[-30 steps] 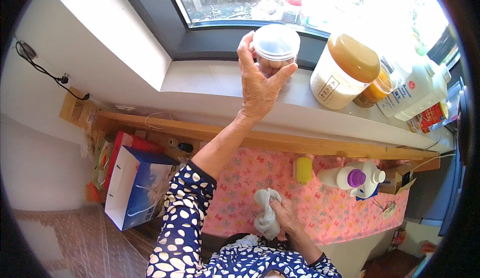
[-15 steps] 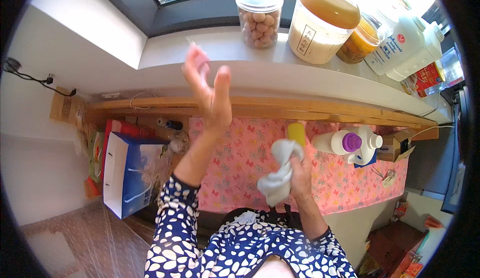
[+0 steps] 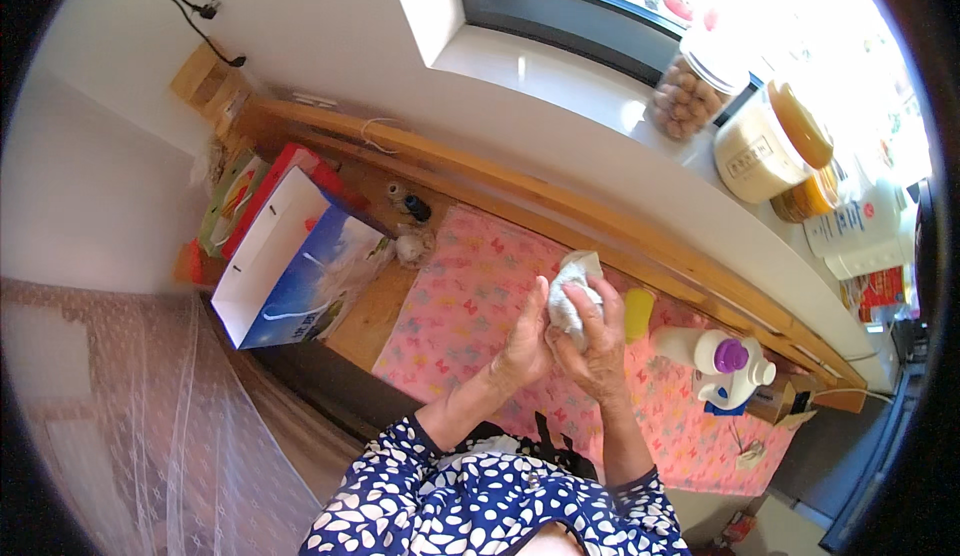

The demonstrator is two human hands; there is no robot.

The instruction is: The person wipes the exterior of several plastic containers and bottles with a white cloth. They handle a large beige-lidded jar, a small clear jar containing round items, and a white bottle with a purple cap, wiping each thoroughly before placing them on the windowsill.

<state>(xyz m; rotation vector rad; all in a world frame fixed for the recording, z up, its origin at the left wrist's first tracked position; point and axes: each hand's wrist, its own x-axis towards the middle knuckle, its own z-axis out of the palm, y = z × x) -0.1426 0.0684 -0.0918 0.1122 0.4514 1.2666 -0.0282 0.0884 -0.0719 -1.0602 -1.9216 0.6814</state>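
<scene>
Hands around crumpled white cloth

A crumpled white cloth, soft and bunched into a loose wad, sits just right of the frame's centre, above a pink table cover printed with small butterflies. Its upper end sticks up in a folded, pointed flap while the lower part is pressed out of sight between the person's left hand, whose palm lies flat against the cloth's left side, and the right hand, whose fingers curl over its right side and front. The cloth is held off the surface, roughly upright.
</scene>
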